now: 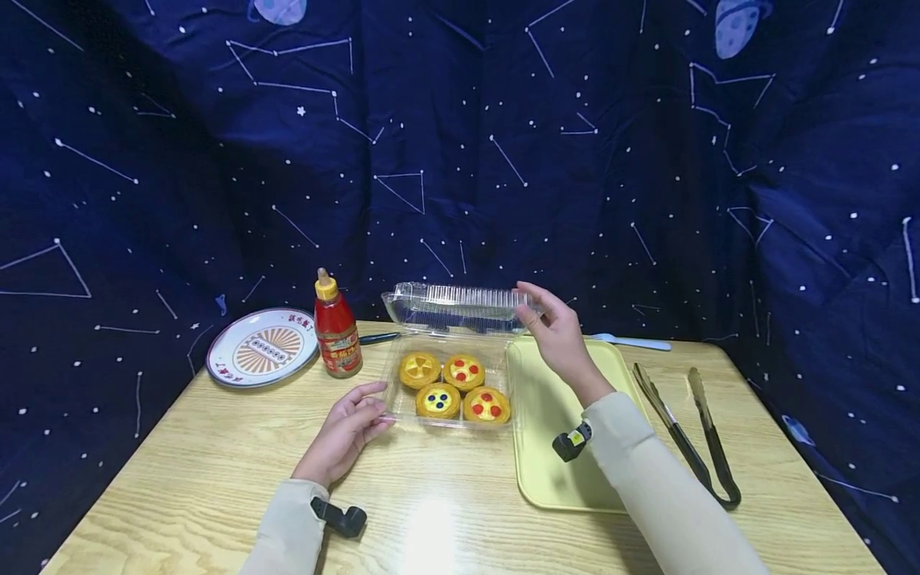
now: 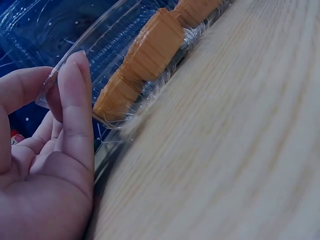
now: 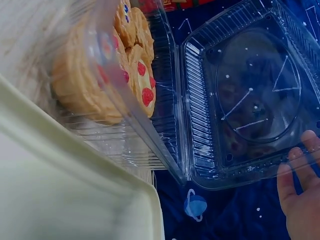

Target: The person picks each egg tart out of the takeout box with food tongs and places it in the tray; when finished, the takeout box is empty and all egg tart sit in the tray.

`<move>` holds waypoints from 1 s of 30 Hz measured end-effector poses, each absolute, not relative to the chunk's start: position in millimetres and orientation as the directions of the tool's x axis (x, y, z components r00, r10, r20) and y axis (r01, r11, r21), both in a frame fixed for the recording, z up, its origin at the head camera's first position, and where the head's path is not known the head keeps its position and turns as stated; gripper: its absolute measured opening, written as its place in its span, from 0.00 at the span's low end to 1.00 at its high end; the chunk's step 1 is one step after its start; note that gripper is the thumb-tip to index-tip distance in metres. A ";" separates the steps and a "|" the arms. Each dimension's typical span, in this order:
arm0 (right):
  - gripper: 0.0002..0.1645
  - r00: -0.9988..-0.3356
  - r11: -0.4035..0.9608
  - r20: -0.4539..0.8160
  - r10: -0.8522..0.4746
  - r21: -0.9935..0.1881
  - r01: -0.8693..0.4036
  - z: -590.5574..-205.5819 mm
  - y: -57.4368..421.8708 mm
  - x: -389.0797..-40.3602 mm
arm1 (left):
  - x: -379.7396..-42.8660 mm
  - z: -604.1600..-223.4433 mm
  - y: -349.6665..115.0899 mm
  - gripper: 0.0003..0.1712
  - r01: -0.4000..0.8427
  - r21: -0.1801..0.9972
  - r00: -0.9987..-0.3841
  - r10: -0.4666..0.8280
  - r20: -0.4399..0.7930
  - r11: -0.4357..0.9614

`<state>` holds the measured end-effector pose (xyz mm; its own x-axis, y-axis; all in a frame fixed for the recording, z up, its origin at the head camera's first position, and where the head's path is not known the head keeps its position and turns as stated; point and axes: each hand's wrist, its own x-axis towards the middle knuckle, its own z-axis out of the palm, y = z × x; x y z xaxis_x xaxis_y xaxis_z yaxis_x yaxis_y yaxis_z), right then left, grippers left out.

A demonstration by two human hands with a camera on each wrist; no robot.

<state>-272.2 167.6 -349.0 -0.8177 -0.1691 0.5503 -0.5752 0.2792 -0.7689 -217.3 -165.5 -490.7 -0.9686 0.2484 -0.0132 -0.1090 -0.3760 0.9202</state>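
Note:
A clear plastic clamshell box (image 1: 402, 407) lies on the table with its hinged lid (image 1: 460, 307) raised at the back. Inside sit several egg tarts (image 1: 464, 371), topped with red or blue dots or yellow pieces. My left hand (image 1: 345, 435) pinches the rim at the box's front left corner between thumb and finger, as the left wrist view shows. At the lid's right end, my right hand (image 1: 557, 335) holds the edge with thumb and fingertips. In the right wrist view the lid (image 3: 255, 100) stands well apart from the base.
A pale yellow tray (image 1: 532, 479) lies right of the box, partly under my right arm. Black-handled tongs (image 1: 707, 431) rest farther right. Behind are a light blue utensil (image 1: 632, 343) and a dark one (image 1: 378, 338). A red sauce bottle (image 1: 336, 327) and a patterned plate (image 1: 237, 371) stand left.

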 end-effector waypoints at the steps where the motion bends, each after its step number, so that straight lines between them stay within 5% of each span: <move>1: 0.23 -0.822 0.276 0.544 -0.167 -0.775 -0.569 -349.1 167.7 -273.5 | -217.1 -490.8 -165.7 0.31 -0.111 0.921 -0.969 0.247 -0.017 -0.373; 9: 0.24 -0.862 0.205 0.486 -0.146 -0.838 -0.507 -351.5 169.6 -288.4 | -216.4 -491.9 -165.4 0.24 -0.109 0.935 -0.971 0.238 -0.027 -0.337; 22: 0.26 -0.886 0.244 0.444 -0.135 -0.851 -0.464 -351.6 167.6 -303.9 | -215.5 -493.8 -167.3 0.00 -0.093 0.944 -0.965 0.261 -0.007 -0.318; 30: 0.32 -0.934 0.244 0.348 -0.080 -0.902 -0.357 -386.0 180.1 -336.5 | -215.4 -492.9 -166.6 0.02 -0.099 0.947 -0.964 0.265 -0.015 -0.305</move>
